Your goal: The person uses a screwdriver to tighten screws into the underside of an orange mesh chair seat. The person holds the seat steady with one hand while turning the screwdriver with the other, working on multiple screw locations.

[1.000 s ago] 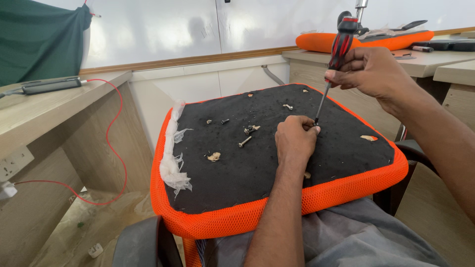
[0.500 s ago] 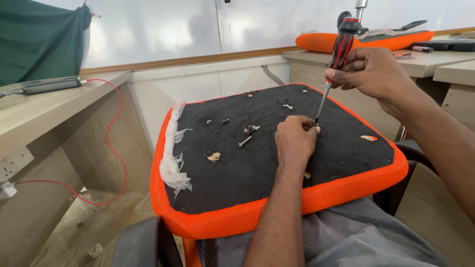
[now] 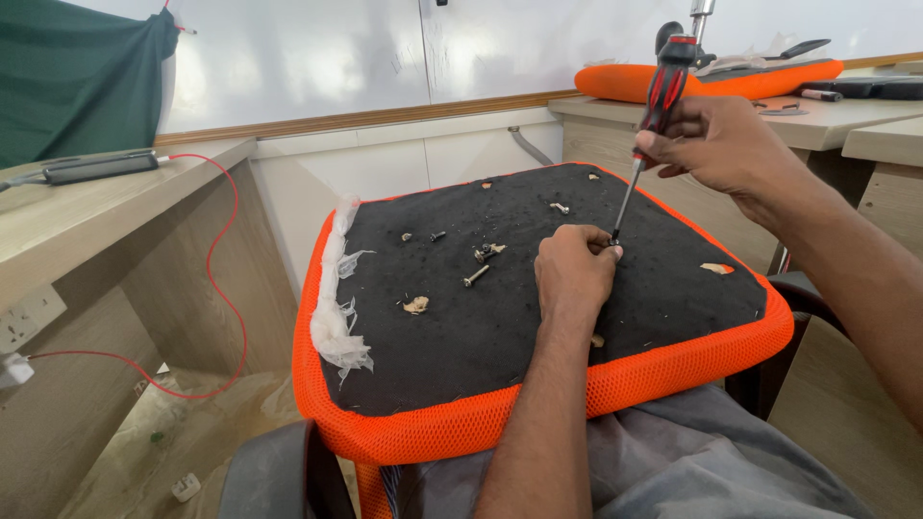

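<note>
A seat cushion, black underneath with an orange mesh edge, rests upside down on the person's lap. The right hand, at about two o'clock from the cushion's middle, is closed around the red and black handle of a screwdriver, which slants down to the black surface. The left hand sits curled on the cushion just at the tip, fingers pinched beside it; what they pinch is too small to tell. Loose screws lie near the middle, at nine o'clock from the left hand. White wadding frays along the cushion's nine o'clock edge.
</note>
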